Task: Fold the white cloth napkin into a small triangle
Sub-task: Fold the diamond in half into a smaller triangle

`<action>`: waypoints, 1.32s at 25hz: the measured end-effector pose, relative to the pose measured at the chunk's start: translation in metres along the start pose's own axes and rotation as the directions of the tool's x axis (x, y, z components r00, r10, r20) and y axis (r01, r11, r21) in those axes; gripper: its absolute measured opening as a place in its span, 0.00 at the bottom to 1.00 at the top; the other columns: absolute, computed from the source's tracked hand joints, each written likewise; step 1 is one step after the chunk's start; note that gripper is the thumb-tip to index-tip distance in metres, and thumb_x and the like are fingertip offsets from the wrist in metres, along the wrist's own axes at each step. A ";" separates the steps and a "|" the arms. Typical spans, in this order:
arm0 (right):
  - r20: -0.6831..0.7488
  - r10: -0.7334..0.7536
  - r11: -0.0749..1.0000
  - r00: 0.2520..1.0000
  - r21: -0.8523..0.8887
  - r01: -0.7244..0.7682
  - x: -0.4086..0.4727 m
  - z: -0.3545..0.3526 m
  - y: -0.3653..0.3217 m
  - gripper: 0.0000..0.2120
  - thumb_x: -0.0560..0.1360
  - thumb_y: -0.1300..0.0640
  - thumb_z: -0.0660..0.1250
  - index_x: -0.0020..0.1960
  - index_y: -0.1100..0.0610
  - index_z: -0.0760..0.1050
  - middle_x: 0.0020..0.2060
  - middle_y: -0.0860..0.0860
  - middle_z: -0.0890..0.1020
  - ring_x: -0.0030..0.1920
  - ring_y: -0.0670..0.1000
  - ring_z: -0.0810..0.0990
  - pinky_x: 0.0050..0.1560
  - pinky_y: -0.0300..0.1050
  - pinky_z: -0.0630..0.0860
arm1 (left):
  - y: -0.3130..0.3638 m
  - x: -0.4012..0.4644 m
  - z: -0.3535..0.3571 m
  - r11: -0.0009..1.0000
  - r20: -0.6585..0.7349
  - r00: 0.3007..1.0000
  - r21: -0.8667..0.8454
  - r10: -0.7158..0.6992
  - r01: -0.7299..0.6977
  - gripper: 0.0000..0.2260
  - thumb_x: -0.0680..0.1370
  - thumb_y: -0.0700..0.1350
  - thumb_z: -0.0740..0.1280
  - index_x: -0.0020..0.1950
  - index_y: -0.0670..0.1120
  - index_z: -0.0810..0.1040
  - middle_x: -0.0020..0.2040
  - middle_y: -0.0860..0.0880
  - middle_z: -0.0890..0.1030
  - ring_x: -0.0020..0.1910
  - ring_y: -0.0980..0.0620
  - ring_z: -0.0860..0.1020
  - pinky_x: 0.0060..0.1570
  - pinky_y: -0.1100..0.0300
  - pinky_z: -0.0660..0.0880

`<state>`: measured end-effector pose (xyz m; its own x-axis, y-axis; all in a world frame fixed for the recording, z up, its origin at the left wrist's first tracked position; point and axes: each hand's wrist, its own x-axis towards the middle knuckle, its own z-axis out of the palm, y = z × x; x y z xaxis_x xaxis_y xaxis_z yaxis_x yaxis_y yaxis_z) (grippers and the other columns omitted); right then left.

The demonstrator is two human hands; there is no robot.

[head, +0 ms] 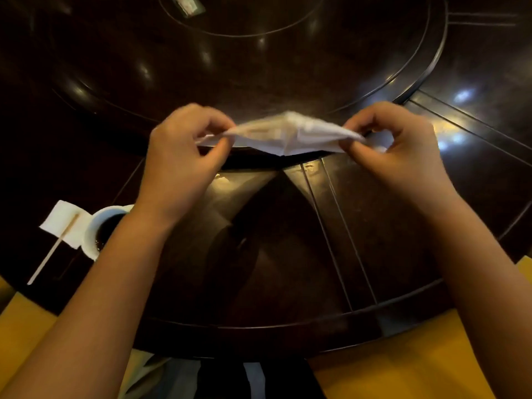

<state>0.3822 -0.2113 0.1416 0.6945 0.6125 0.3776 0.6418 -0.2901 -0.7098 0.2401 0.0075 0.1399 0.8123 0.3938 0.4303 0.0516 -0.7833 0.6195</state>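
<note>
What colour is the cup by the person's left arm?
White cup, with a dark drink inside; seen in the head view.

The room is dim. Small bright lights shine off the dark, glossy counter [288,240]. Its edges bend round. The napkin [288,133] looks blurry.

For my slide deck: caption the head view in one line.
Both hands, left hand and right hand, pinch a white napkin stretched above the dark table.
</note>
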 end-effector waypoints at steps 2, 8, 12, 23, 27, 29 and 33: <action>0.150 -0.028 1.000 0.988 -0.002 0.028 -0.027 -0.001 0.002 0.08 0.66 0.65 0.67 0.43 0.56 0.78 0.39 0.51 0.80 0.42 0.43 0.77 0.47 0.35 0.71 | -0.001 -0.040 0.000 1.000 0.105 0.994 0.005 0.005 -0.006 0.06 0.72 0.39 0.66 0.47 0.45 0.80 0.44 0.52 0.78 0.45 0.57 0.76 0.48 0.66 0.70; 0.507 0.276 0.958 0.816 -0.210 -0.194 -0.115 0.043 0.047 0.23 0.76 0.51 0.63 0.70 0.50 0.65 0.71 0.45 0.65 0.72 0.45 0.59 0.73 0.49 0.54 | -0.026 -0.141 0.032 0.923 0.402 0.833 0.102 -0.379 0.371 0.21 0.78 0.50 0.62 0.72 0.51 0.65 0.69 0.60 0.64 0.68 0.60 0.61 0.65 0.61 0.58; 0.314 0.295 0.906 0.902 -0.393 -0.160 -0.121 0.120 0.042 0.25 0.78 0.53 0.50 0.74 0.57 0.56 0.75 0.54 0.57 0.74 0.51 0.49 0.74 0.54 0.46 | -0.023 -0.124 0.099 0.920 0.361 0.887 0.360 -0.289 0.154 0.24 0.80 0.49 0.50 0.76 0.45 0.51 0.76 0.49 0.54 0.73 0.57 0.47 0.72 0.51 0.45; 0.279 0.394 0.799 0.876 -0.574 -0.177 -0.123 0.156 0.082 0.29 0.79 0.45 0.44 0.75 0.55 0.40 0.76 0.51 0.45 0.73 0.46 0.38 0.73 0.51 0.37 | -0.071 -0.129 0.147 0.803 0.403 0.851 0.595 -0.337 0.036 0.28 0.78 0.58 0.43 0.76 0.52 0.42 0.78 0.49 0.48 0.75 0.51 0.44 0.71 0.48 0.41; 0.077 0.505 0.651 0.860 -0.687 -0.321 -0.121 0.134 0.102 0.30 0.79 0.44 0.44 0.75 0.57 0.41 0.76 0.52 0.45 0.75 0.49 0.41 0.72 0.54 0.39 | -0.075 -0.129 0.138 0.782 0.353 0.848 0.613 -0.394 0.108 0.31 0.77 0.61 0.45 0.76 0.48 0.44 0.78 0.47 0.48 0.76 0.50 0.45 0.71 0.47 0.42; -0.086 0.612 0.555 0.786 -0.662 -0.504 -0.120 0.126 0.109 0.31 0.79 0.43 0.46 0.75 0.59 0.42 0.76 0.54 0.46 0.75 0.51 0.43 0.73 0.58 0.40 | -0.074 -0.128 0.137 0.775 0.352 0.844 0.621 -0.404 0.112 0.32 0.77 0.61 0.44 0.76 0.46 0.43 0.78 0.46 0.47 0.76 0.50 0.44 0.71 0.47 0.43; -0.172 0.554 0.588 0.814 -0.612 -0.529 -0.099 0.119 0.104 0.32 0.78 0.43 0.48 0.75 0.57 0.43 0.76 0.54 0.44 0.75 0.52 0.42 0.73 0.61 0.41 | -0.075 -0.131 0.138 0.774 0.348 0.849 0.624 -0.397 0.106 0.33 0.77 0.61 0.44 0.76 0.45 0.42 0.78 0.47 0.47 0.75 0.51 0.43 0.72 0.47 0.44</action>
<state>0.3416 -0.2146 -0.0405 0.9772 0.2117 0.0163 0.2089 -0.9446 -0.2530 0.2106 -0.0520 -0.0535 0.8715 0.4781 -0.1090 0.4888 -0.8647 0.1157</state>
